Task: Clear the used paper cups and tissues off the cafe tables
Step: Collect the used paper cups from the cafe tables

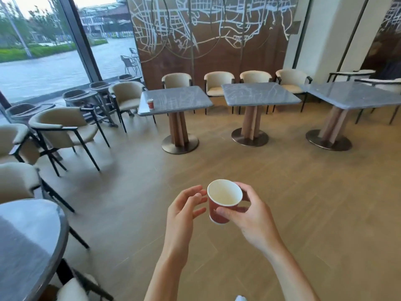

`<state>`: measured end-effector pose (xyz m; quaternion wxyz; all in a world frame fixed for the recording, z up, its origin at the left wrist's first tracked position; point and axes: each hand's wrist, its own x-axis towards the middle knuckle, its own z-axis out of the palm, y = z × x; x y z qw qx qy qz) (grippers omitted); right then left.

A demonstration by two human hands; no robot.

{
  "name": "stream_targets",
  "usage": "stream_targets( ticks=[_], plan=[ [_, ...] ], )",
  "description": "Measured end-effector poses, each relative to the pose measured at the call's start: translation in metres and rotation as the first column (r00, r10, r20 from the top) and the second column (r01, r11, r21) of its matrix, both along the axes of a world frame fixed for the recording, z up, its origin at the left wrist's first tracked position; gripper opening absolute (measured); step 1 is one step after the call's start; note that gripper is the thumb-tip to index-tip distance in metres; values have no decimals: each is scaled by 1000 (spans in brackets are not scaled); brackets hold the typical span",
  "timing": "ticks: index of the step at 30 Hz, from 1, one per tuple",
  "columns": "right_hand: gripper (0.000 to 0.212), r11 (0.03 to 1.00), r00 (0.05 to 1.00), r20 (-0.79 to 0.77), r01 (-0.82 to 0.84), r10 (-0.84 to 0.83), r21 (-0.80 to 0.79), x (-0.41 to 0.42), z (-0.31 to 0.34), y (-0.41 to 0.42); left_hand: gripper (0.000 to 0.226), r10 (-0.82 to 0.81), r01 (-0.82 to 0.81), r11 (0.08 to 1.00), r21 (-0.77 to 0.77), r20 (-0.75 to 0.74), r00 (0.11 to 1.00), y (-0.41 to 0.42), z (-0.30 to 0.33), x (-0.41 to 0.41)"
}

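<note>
Right hand (249,213) grip curled round red paper cup with white inside (223,202), held tilted above wooden floor (303,192). Left hand (184,208) grip relaxed, fingertips just beside cup. Second red paper cup (150,104) on far grey marble desk (180,101).

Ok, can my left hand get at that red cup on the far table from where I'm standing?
Probably not from here. The red cup stands on the square table across open floor, well beyond the empty left hand. Nothing blocks the walk over.
</note>
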<state>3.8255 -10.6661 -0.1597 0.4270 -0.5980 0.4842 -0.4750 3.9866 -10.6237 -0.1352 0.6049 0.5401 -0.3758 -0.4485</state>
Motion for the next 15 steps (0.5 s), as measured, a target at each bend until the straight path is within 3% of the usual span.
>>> stream_targets(
  ticks=[10,15],
  plan=[
    [64,980,982,-7,-191,191,-55,72,17,-297,23,209,-208,977,-49,24,978,-263,22,61],
    [64,960,962,-49,-272,270,-63,109,20,-404,23,297,-297,955,-29,-2,955,-357,24,89]
  ],
)
